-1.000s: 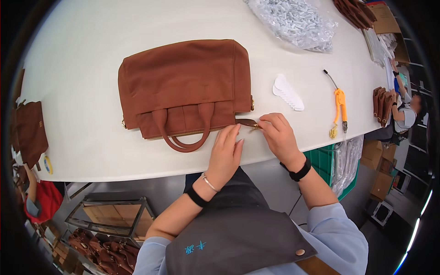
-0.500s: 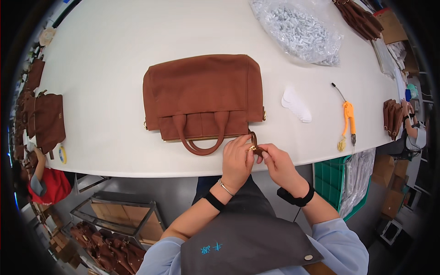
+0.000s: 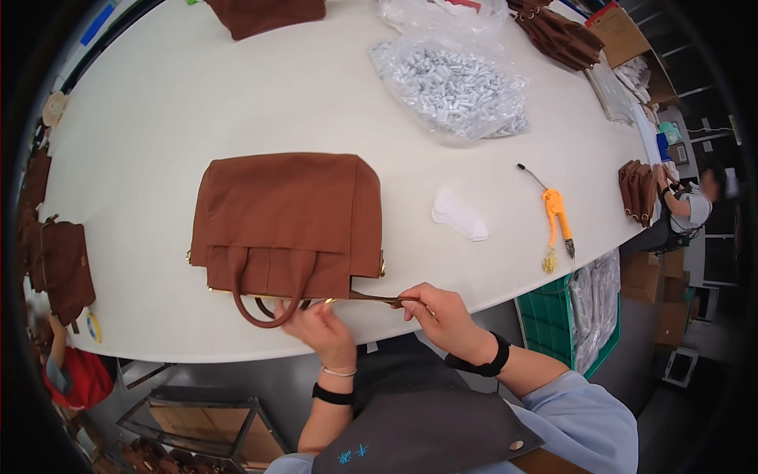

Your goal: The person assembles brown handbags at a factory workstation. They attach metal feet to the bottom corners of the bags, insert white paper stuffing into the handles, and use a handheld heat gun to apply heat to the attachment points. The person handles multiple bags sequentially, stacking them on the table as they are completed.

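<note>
A brown leather handbag lies on the white table, its two rounded handles hanging toward me. Along its near edge runs a gold-toothed zip, whose strip sticks out past the bag's right side. My right hand pinches the brown tab at the outer end of that strip and holds it stretched. My left hand is closed at the gold zip pull, just right of the handles; some of its fingers are hidden behind a handle.
On the white table, a clear bag of small silvery pieces lies beyond white paper cut-outs and an orange air gun. Other brown bags stand around the edges. Below right is a green crate. Co-workers are at both sides.
My left hand has slid left along the zip with the pull, while my right hand keeps the tab. The strip is now drawn straight. The view has shifted right and up.
</note>
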`<action>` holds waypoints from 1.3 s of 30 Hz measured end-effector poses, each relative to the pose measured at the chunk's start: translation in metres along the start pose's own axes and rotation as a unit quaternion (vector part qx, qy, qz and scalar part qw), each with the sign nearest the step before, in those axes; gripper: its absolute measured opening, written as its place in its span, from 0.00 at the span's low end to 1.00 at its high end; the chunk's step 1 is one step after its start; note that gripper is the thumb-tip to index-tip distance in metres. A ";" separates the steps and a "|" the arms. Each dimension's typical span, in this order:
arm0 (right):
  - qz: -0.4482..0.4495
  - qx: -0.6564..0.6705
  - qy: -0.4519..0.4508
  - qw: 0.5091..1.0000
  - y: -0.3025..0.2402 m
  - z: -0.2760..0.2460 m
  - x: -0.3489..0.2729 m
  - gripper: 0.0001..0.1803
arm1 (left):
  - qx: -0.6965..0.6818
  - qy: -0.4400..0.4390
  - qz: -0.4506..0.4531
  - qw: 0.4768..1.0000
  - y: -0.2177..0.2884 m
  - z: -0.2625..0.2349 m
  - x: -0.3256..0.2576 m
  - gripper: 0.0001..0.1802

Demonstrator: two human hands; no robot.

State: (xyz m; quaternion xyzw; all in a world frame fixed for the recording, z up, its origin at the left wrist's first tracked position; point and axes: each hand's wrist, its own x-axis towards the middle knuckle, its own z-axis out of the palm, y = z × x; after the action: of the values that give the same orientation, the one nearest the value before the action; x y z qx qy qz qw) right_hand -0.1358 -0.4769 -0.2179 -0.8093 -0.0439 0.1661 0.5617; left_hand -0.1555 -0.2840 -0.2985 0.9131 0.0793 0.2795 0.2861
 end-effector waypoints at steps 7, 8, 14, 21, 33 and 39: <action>-0.017 0.023 -0.046 0.999 0.007 -0.020 0.022 0.06 | -0.023 0.027 -0.064 0.997 -0.042 -0.022 0.022 0.03; -0.030 0.038 -0.059 0.997 0.008 -0.022 0.026 0.05 | -0.001 -0.044 -0.005 0.999 -0.045 -0.018 0.014 0.02; -0.025 -0.029 -0.083 0.996 0.018 -0.026 0.038 0.05 | 0.005 -0.167 0.009 0.986 -0.008 -0.006 -0.001 0.23; 0.003 0.170 -0.050 0.984 0.044 -0.031 0.025 0.01 | -0.013 -0.230 0.035 0.972 0.019 0.006 -0.002 0.27; -0.083 0.195 -0.104 0.972 0.038 -0.042 0.016 0.03 | -0.024 -0.116 -0.023 0.993 0.031 0.021 -0.010 0.47; -0.101 0.220 -0.175 0.954 0.038 -0.041 0.021 0.04 | -0.079 -0.055 0.021 0.995 0.022 0.025 0.005 0.42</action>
State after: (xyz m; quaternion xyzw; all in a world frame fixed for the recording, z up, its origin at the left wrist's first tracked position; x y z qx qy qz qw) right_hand -0.1072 -0.5213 -0.2445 -0.6149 -0.1857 0.2528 0.7235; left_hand -0.1377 -0.3126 -0.3007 0.9031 0.0217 0.2405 0.3551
